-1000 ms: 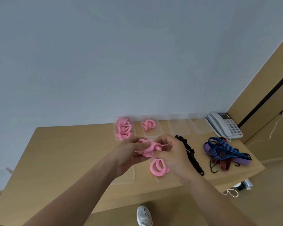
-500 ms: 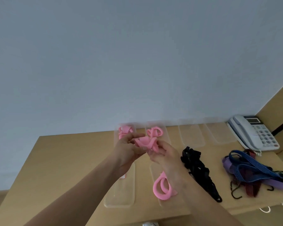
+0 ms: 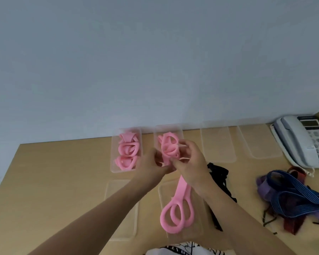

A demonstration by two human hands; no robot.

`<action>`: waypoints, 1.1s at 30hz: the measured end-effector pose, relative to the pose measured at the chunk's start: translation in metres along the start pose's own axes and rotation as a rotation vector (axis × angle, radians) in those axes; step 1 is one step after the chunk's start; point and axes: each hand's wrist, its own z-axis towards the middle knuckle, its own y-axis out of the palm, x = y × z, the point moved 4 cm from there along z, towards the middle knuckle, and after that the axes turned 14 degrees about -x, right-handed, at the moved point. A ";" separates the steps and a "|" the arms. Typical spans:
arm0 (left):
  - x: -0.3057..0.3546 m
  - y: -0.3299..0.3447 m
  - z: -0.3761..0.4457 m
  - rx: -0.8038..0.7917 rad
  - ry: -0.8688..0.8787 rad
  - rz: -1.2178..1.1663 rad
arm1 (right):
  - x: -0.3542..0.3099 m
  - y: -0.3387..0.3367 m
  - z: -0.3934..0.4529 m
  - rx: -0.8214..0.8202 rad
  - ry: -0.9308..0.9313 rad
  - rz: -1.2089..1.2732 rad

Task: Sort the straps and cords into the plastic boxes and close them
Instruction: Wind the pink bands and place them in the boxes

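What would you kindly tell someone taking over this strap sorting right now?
Left hand and right hand both grip a coiled pink strap over the second box.
Done: the first box holds three pink coils, not closed.
Left: seat this coil; coil the loose pink strap lying on a flat clear piece nearer you; sort the black cord and the blue, purple and dark red pile into the empty boxes; close everything.
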 end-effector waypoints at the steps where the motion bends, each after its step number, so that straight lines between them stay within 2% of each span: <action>1: -0.002 -0.001 0.005 0.000 -0.014 0.096 | -0.003 -0.003 0.008 -0.023 -0.034 -0.117; 4: -0.009 -0.001 0.017 -0.027 -0.034 0.353 | -0.013 -0.005 0.036 -0.199 -0.165 -0.492; 6: -0.013 0.000 0.022 -0.033 -0.035 0.472 | -0.014 -0.001 0.055 -0.344 -0.185 -0.731; 10: -0.016 0.004 0.027 -0.025 -0.012 0.505 | 0.006 0.009 0.085 -0.515 -0.119 -1.044; 12: -0.018 0.005 0.028 -0.016 0.003 0.494 | 0.014 0.013 0.092 -0.513 -0.130 -1.081; 15: -0.023 0.006 0.027 -0.017 0.023 0.541 | 0.019 0.015 0.098 -0.395 -0.182 -1.061; 19: -0.027 0.006 0.025 -0.017 0.035 0.537 | 0.032 0.011 0.093 -0.263 -0.110 -1.096; 24: -0.027 0.006 0.021 -0.003 0.066 0.531 | 0.032 0.017 0.082 -0.287 -0.118 -1.285; 30: -0.030 0.000 0.009 0.022 0.099 0.503 | 0.026 0.012 0.064 -0.357 -0.187 -1.308; 33: -0.028 -0.003 0.003 0.027 0.121 0.495 | 0.026 0.013 0.059 -0.341 -0.181 -1.319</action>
